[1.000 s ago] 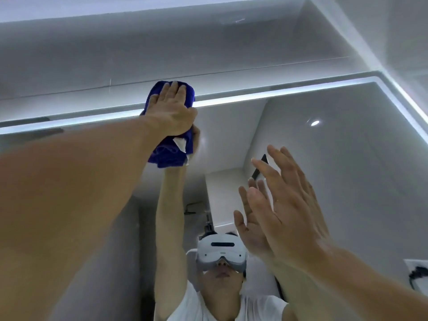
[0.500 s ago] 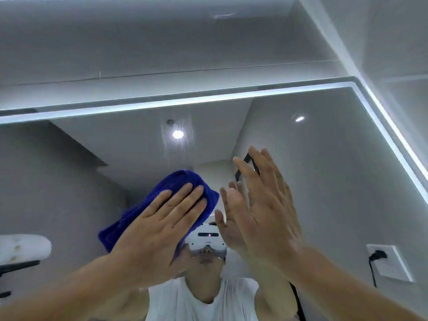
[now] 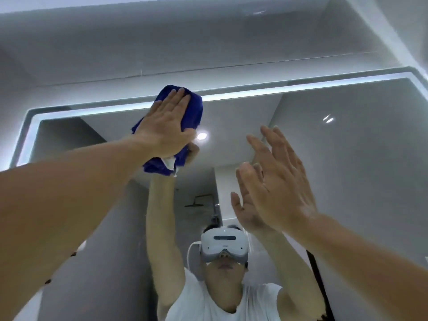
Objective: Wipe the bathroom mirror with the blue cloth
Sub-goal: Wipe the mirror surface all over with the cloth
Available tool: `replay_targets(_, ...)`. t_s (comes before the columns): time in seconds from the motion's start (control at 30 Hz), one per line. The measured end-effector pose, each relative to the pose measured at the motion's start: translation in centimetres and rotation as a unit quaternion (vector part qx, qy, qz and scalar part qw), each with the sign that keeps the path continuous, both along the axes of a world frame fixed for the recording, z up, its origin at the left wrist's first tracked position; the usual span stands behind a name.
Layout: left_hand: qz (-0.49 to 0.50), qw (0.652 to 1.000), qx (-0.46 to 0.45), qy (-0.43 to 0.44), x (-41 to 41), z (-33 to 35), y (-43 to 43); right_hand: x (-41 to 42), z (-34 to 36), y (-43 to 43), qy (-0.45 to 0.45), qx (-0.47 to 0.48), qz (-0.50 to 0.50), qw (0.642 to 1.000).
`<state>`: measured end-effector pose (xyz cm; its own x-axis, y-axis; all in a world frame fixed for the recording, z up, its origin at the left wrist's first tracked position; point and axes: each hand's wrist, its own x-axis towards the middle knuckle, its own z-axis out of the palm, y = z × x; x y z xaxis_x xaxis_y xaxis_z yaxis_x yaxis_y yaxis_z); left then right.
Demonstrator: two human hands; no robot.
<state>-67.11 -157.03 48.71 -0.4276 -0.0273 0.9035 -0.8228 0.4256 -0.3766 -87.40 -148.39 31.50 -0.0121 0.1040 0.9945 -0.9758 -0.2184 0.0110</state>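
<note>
The blue cloth [image 3: 193, 112] is bunched against the bathroom mirror [image 3: 347, 158], up at its lit top edge left of centre. My left hand [image 3: 165, 126] presses it flat there, fingers straight and spread over the cloth; its white tag hangs out below my palm. My right hand [image 3: 278, 181] is raised in front of the glass to the right of the cloth, fingers straight, holding nothing. Whether that palm touches the glass I cannot tell. The mirror reflects both arms and a person in a white top with a white headset.
A glowing light strip [image 3: 254, 92] frames the mirror along its top and sides. Grey wall [image 3: 208, 42] rises above the frame, and a corner of wall runs down at the far right. Ceiling spotlights show as reflections in the glass.
My left hand has swept the cloth from the mirror's lower middle back up to the top edge, where it was a second ago. My right hand has stayed in front of the glass.
</note>
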Motion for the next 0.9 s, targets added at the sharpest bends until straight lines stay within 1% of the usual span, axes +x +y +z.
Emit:
replay_targets(0.1, 0.016, 0.999, -0.001, 0.038, -0.1, 1.0, 0.3, 1.6, 1.3, -0.7, 0.003, 0.006, 0.004, 1.0)
replay_targets(0.2, 0.005, 1.0, 0.001, 0.031, -0.5, 0.8, 0.2, 3.5, 1.8, -2.1, -0.001, -0.01, 0.011, 1.0)
replay_targets(0.37, -0.016, 1.0, 0.008, 0.017, -0.1, 0.9, -0.5, 6.0, 2.7, -3.9, 0.019, -0.025, -0.009, 0.999)
replay_targets(0.47, -0.026, 0.999, 0.003, 0.042, 0.5, 1.0, -0.8, 7.3, 2.6, -4.6, 0.027, -0.035, 0.0, 0.999)
replay_targets(0.53, -0.037, 0.996, 0.009, 0.079, 2.6, 1.4, -1.2, 8.1, 2.3, -4.4, 0.038, -0.041, 0.012, 0.998)
replay_targets(0.6, -0.037, 0.992, 0.017, 0.118, 5.9, 1.5, -1.9, 8.9, 2.1, -3.8, 0.043, -0.035, 0.05, 0.997)
replay_targets(0.67, -0.031, 0.988, 0.021, 0.151, 9.6, 1.1, -2.6, 10.1, 1.9, -3.6, 0.036, -0.016, 0.084, 0.996)
replay_targets(0.73, -0.033, 0.982, 0.024, 0.182, 13.0, 0.7, -3.3, 11.9, 1.5, -3.8, 0.029, -0.011, 0.095, 0.995)
replay_targets(0.8, -0.034, 0.976, 0.029, 0.215, 16.3, 0.0, -4.0, 13.6, 1.3, -4.4, 0.034, -0.016, 0.082, 0.996)
replay_targets(0.9, -0.036, 0.968, 0.035, 0.245, 20.9, -1.5, -5.3, 15.5, 1.7, -5.2, 0.058, 0.004, 0.038, 0.998)
